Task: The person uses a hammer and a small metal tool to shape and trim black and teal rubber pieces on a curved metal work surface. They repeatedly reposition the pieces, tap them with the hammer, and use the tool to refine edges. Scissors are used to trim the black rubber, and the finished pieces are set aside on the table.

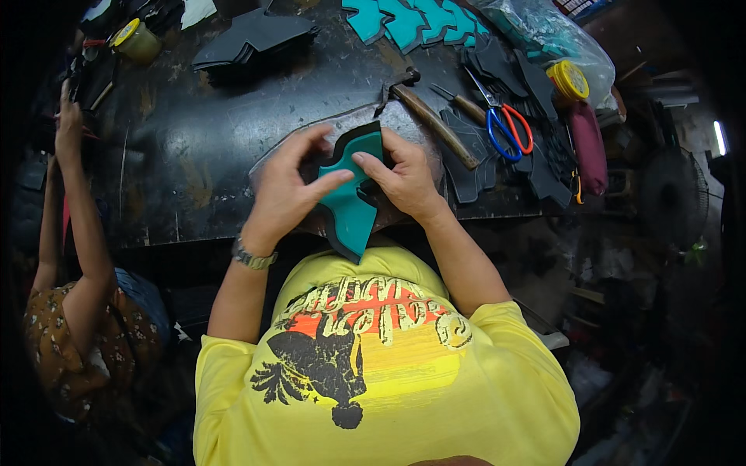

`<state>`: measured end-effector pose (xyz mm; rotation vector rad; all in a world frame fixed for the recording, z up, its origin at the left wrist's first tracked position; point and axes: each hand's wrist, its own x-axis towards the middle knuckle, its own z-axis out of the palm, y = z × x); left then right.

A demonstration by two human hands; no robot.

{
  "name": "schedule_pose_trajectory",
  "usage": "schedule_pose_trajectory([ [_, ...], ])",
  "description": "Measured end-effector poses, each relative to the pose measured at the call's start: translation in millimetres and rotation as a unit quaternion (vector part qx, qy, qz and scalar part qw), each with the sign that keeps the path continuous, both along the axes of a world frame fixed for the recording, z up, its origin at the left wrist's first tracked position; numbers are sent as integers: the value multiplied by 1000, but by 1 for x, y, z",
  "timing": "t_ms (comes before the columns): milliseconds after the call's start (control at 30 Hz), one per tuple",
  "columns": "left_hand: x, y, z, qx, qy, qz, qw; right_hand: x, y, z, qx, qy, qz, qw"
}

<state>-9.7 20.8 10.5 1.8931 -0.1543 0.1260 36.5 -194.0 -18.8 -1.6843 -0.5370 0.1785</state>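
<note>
Between my hands, a flat, curved-edged teal piece with a black border [353, 221], like a shoe-upper cutout, is held up over the near edge of the worktable. My right hand [408, 175] grips its upper right side, thumb pressed on the teal face and fingers behind. My left hand [287, 182] is at its left side with fingers apart and somewhat blurred. The left thumb stretches across the teal face; whether it presses there cannot be made out. Under the hands lies a greyish slab [268, 155], partly hidden.
On the dark table [171, 171] are a hammer [437, 124], an awl [468, 107], scissors with red and blue handles [505, 132], black cut pieces [252, 39], teal pieces [408, 27] and yellow-lidded jars [138, 40] [569, 80]. Another person's arm [81, 202] reaches in at left.
</note>
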Motion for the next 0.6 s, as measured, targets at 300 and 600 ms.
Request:
schedule_pose_trajectory([
  [300,5,-10,-18,61,-18,-17,998,3,8,-7,162,41,-60,984],
  [600,6,-13,-26,48,-23,-41,998,10,0,-16,96,46,-5,994],
])
